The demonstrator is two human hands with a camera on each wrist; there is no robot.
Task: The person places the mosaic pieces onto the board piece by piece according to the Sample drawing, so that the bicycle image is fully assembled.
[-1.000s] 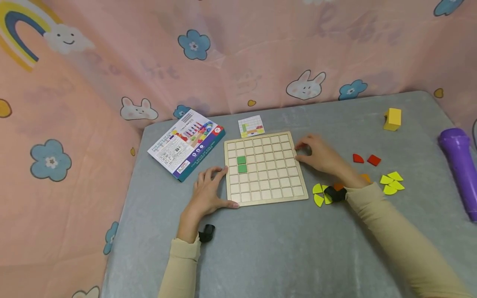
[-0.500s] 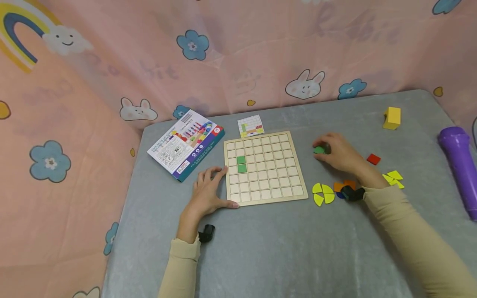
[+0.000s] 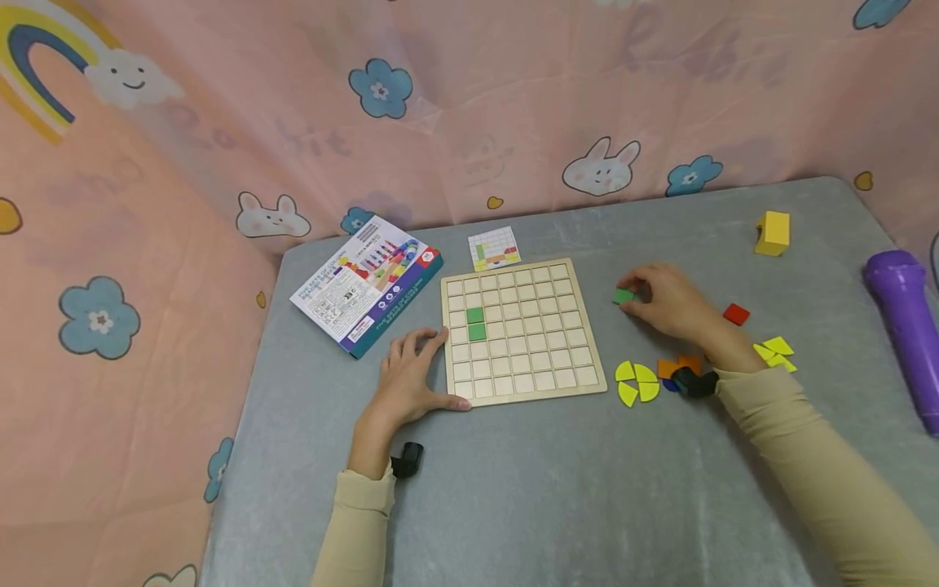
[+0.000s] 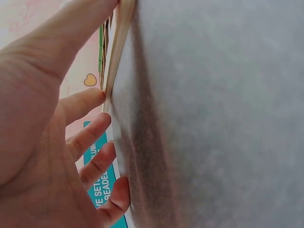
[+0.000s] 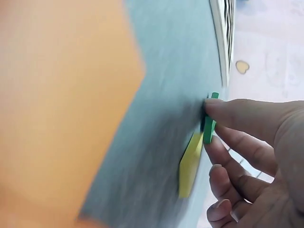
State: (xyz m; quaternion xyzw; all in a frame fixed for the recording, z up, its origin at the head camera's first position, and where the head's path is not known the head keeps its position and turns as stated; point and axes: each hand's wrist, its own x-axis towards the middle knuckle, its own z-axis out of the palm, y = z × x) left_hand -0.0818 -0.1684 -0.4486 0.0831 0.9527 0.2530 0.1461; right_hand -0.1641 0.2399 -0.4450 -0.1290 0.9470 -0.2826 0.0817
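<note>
In the head view a pale wooden grid board (image 3: 521,334) lies on the grey table, two green square tiles (image 3: 477,323) side by side in its left part. My left hand (image 3: 407,379) touches this board, thumb at the near left corner and index fingertip at the left edge; the left wrist view shows the fingers loosely spread along that edge. To the board's right, my right hand (image 3: 671,302) pinches another green tile (image 3: 623,296) between thumb and fingers. Seen edge-on in the right wrist view, the green tile (image 5: 210,121) sits close over the table.
Yellow quarter-round tiles (image 3: 637,381), orange tiles (image 3: 667,368), more yellow tiles (image 3: 774,352) and a red tile (image 3: 737,314) lie around the right forearm. Behind are a pattern card (image 3: 495,248), a box (image 3: 367,285) and a yellow block (image 3: 773,234). A purple microphone (image 3: 902,334) lies far right.
My right hand has moved right from the board's right edge and now pinches a green tile, which has turned slightly in the fingers. The left hand and board have stayed put.
</note>
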